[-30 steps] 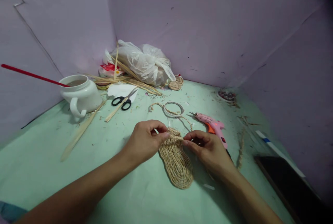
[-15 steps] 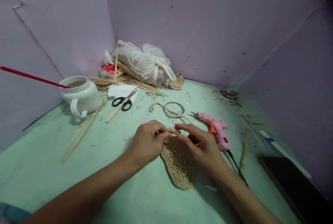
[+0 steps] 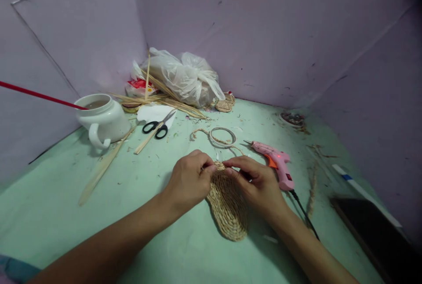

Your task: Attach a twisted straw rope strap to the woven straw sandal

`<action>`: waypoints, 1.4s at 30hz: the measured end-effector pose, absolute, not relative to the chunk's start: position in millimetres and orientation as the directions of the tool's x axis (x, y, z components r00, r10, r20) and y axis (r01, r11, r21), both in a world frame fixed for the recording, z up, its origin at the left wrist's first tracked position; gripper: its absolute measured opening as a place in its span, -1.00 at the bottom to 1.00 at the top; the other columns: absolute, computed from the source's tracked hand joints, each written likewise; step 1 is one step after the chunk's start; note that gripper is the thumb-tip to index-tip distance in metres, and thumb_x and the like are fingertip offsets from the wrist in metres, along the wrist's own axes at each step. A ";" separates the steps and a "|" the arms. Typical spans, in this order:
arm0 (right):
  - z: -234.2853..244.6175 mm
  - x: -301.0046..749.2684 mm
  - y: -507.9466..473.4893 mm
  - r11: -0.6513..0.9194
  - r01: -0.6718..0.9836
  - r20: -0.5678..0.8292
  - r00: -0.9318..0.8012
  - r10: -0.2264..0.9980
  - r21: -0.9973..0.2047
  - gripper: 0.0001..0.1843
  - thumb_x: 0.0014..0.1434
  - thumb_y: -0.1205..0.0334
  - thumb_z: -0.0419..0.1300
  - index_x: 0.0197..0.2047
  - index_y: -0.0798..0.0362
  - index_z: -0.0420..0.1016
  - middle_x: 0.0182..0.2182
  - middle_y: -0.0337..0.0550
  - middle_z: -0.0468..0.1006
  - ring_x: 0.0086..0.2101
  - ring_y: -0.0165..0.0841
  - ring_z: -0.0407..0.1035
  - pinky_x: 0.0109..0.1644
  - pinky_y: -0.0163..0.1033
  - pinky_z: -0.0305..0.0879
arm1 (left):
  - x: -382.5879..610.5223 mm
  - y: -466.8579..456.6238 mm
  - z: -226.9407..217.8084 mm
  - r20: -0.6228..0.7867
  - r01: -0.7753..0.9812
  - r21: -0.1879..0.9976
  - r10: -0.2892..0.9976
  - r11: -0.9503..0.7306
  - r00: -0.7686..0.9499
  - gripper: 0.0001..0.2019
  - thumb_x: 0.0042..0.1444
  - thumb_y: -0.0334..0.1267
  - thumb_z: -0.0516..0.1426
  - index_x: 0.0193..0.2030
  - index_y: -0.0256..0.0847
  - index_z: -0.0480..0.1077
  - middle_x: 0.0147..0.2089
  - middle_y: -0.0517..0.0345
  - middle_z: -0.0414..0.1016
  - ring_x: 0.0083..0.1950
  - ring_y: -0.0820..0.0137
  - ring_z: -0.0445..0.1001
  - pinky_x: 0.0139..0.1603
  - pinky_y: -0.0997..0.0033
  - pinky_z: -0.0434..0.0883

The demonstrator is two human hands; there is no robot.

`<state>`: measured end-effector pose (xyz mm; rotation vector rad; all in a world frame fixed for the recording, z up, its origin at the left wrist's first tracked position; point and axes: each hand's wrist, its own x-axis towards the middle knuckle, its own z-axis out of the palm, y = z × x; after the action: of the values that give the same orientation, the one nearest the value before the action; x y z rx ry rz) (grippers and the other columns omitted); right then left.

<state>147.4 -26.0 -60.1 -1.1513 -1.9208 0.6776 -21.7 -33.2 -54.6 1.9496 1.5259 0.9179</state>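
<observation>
A woven straw sole (image 3: 229, 211), shaped like a small slipper base with coiled rows, lies in front of me on the green table. My left hand (image 3: 193, 176) pinches its far end between thumb and forefinger. Opposite it, my right hand (image 3: 255, 183) closes thumb and forefinger on the same far edge, where a short piece of braid (image 3: 219, 166) shows between the fingertips. Just beyond my right hand rests a pink glue gun (image 3: 272, 156) with a lit red light. A white ring (image 3: 223, 137) with a twisted straw cord (image 3: 201, 132) lies ahead of both hands.
At left stands a white mug-like pot (image 3: 103, 119) holding liquid and a red stick (image 3: 39, 95). Black-handled scissors (image 3: 161, 128) lie near dry straw strips (image 3: 165, 99) and a plastic bag (image 3: 187, 77). To the right are a dark flat object (image 3: 369, 231) and a small dish (image 3: 292, 119).
My right fingertips have come down onto the far edge of the sole, closer to my left hand's pinch. The view has shifted slightly.
</observation>
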 end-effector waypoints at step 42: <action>-65.2 145.9 -28.7 0.418 0.455 0.384 -0.171 0.907 -0.786 -0.87 0.08 0.33 0.17 -0.29 0.06 0.53 -0.41 -0.15 0.54 -0.47 -0.42 0.34 -0.46 -0.31 0.26 | -33.9 -25.9 -52.3 -0.004 0.729 0.678 0.992 -0.090 0.127 -0.84 -0.08 -0.27 0.10 -0.55 -0.26 0.45 -0.59 0.18 0.42 -0.51 0.45 0.33 -0.48 0.46 0.21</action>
<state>145.9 -28.7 -65.2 -1.1771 -1.7909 0.6437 -33.9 -25.9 -52.3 1.8782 1.6561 0.6427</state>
